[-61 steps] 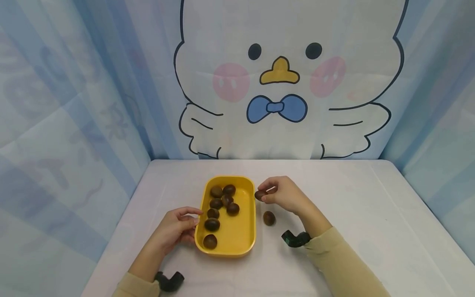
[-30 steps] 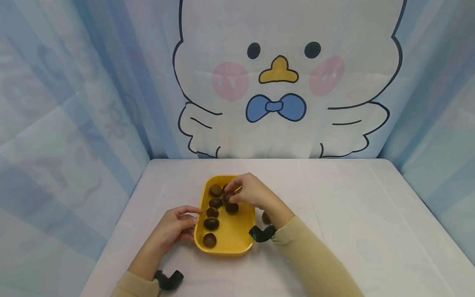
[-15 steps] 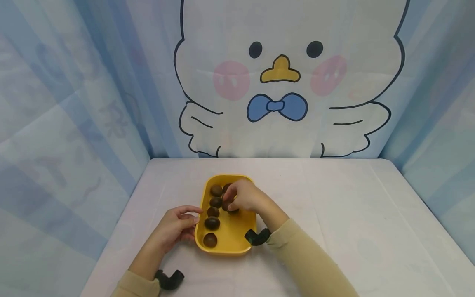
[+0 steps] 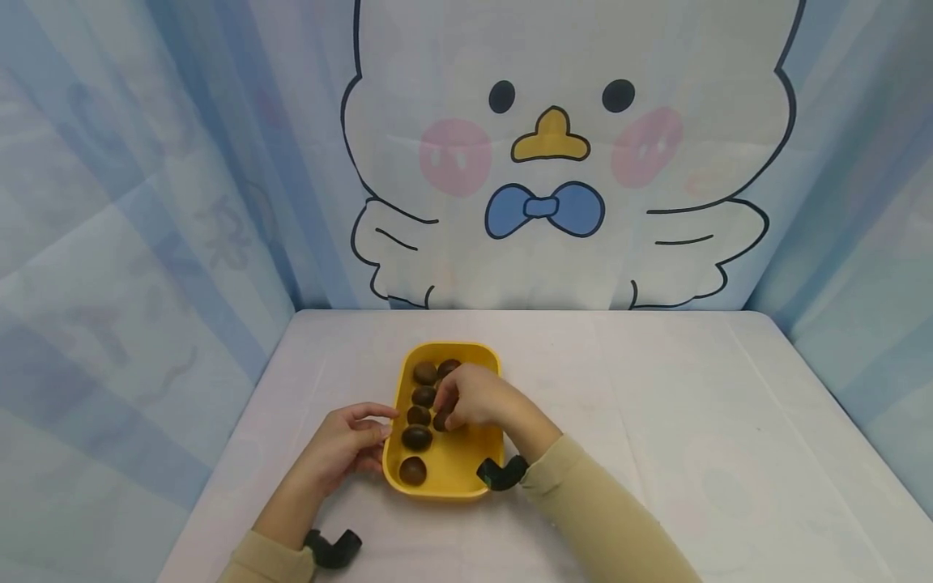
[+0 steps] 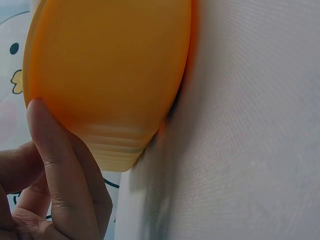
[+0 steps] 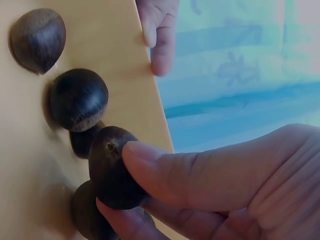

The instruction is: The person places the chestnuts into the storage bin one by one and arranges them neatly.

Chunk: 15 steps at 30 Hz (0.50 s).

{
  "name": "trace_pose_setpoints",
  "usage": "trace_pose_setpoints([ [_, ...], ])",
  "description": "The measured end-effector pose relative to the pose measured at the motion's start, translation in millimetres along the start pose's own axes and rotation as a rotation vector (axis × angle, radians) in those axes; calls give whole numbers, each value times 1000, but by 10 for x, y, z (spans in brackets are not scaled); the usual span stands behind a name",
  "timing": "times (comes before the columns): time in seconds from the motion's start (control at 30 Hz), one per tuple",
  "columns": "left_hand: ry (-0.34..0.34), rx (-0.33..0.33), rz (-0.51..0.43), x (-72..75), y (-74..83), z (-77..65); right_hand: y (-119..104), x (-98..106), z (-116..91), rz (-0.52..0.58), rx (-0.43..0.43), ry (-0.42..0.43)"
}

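My right hand (image 4: 477, 397) is over the yellow tray (image 4: 462, 474), pinching a dark brown chestnut (image 6: 112, 170) between thumb and fingers. In the right wrist view another chestnut (image 6: 87, 212) lies just behind the held one. More chestnuts line the tray's left side, among them a large dark one (image 4: 416, 438) and a lower one (image 4: 412, 470). A further chestnut (image 4: 449, 368) shows beyond my right hand. My left hand (image 4: 342, 445) touches the tray's left wall with its fingertips; in the left wrist view its extended finger (image 5: 60, 165) rests against the outer wall.
The tray stands on a pale tabletop (image 4: 656, 405). Behind the table hangs a curtain with a cartoon chick (image 4: 561, 267). Dark curved devices sit at the left wrist (image 4: 333, 551) and the right wrist (image 4: 503, 474). My right forearm hides part of the table beside the tray.
My right hand has carried a chestnut from right of the tray into it, then slightly nearer me. The loose chestnut on the table is now hidden by my forearm. My left hand stays put.
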<state>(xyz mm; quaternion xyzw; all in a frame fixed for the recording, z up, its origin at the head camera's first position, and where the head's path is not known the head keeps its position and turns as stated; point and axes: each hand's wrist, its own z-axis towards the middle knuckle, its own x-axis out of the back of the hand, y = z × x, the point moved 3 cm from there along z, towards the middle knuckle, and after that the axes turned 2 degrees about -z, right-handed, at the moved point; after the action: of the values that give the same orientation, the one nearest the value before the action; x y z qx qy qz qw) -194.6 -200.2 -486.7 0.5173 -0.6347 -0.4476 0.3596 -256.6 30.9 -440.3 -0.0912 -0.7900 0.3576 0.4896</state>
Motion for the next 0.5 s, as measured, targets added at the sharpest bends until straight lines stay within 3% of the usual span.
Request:
trace_pose_setpoints([
  [0.5, -2, -1, 0, 2, 1, -8, -37, -75, -8, -11, 45, -26],
])
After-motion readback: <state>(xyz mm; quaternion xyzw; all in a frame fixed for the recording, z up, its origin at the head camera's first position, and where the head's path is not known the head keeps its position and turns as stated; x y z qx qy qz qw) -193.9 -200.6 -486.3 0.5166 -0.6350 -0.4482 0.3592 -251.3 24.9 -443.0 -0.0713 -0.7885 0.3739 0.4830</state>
